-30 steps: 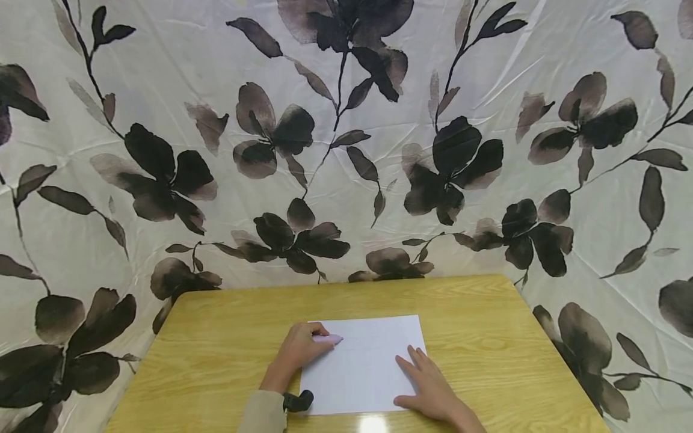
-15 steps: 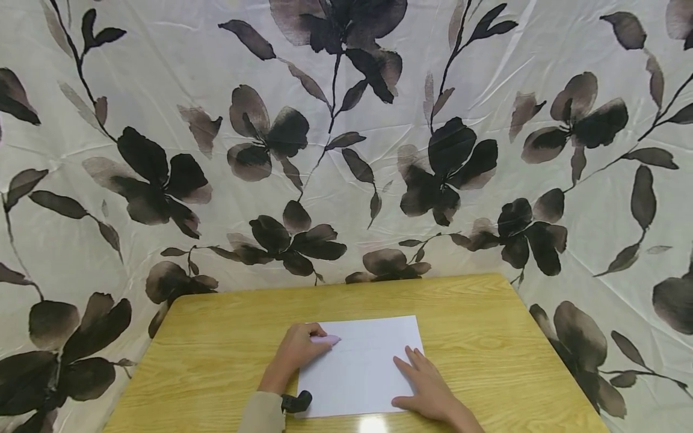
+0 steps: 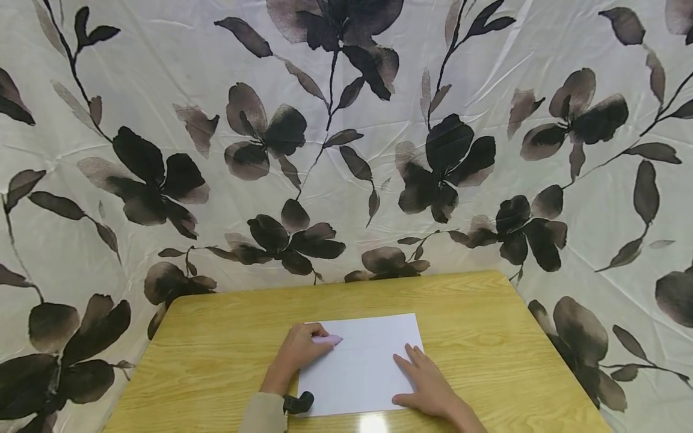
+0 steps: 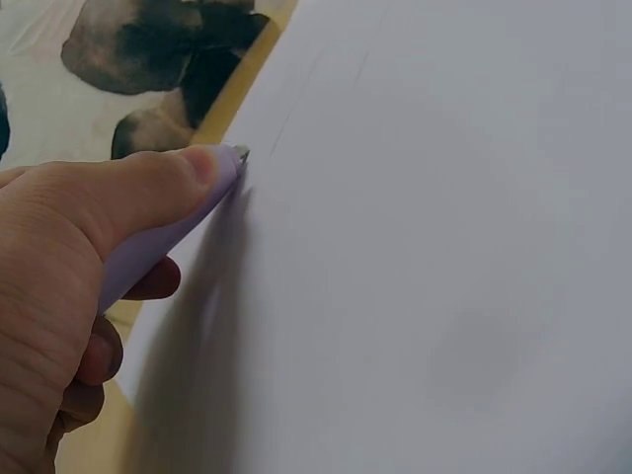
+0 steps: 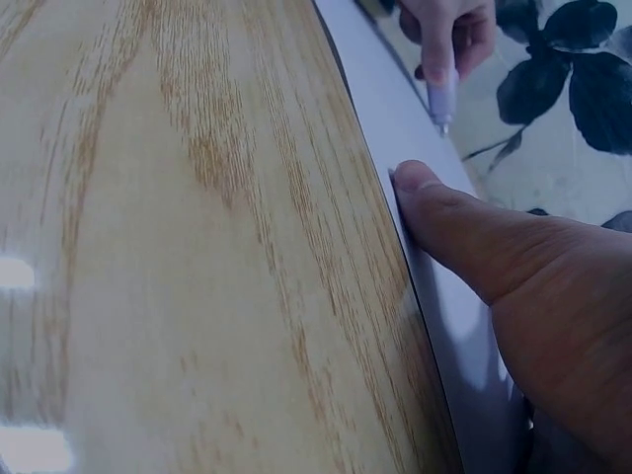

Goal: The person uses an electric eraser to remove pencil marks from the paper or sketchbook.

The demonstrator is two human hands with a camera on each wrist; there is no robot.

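Observation:
My left hand point(image 3: 296, 350) grips a lilac utility knife point(image 3: 327, 340) over the upper left of a white sheet of paper point(image 3: 363, 376). In the left wrist view, the thumb lies along the knife's flat body point(image 4: 158, 247), and its short metal tip point(image 4: 241, 153) points at the sheet. A few faint thin lines point(image 4: 296, 104) show on the paper near that tip. My right hand point(image 3: 430, 385) rests with spread fingers on the sheet's right side. Its thumb point(image 5: 420, 188) lies at the paper's edge in the right wrist view.
The sheet lies on a yellow wood-grain table point(image 3: 216, 337). A floral cloth point(image 3: 335, 174) hangs behind and around the table. A black band with a small device point(image 3: 299, 402) sits on the left wrist, below a beige sleeve point(image 3: 263, 414). Light glares at the table's front point(image 3: 373, 423).
The head view has shifted slightly. Both hands, the utility knife and the paper keep nearly the same places relative to each other.

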